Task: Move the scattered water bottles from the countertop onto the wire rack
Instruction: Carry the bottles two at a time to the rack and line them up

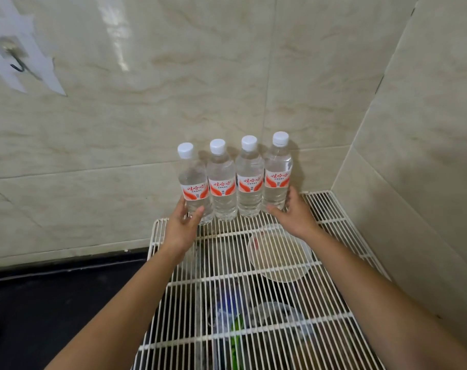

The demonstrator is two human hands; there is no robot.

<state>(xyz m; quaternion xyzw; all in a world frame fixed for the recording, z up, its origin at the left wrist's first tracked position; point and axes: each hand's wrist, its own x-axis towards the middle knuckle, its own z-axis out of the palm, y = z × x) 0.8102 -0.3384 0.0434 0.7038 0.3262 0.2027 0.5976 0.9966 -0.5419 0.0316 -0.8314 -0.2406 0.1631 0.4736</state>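
— Where are the water bottles [235, 180]?
— Four upright in a touching row at the wire rack's [253, 284] twelve o'clock edge, against the tiled wall [173, 89].
— And the hands?
— Left hand [183, 225] cups the nine o'clock bottle, fingers spread; right hand [293, 212], fingers spread, touches the three o'clock one.
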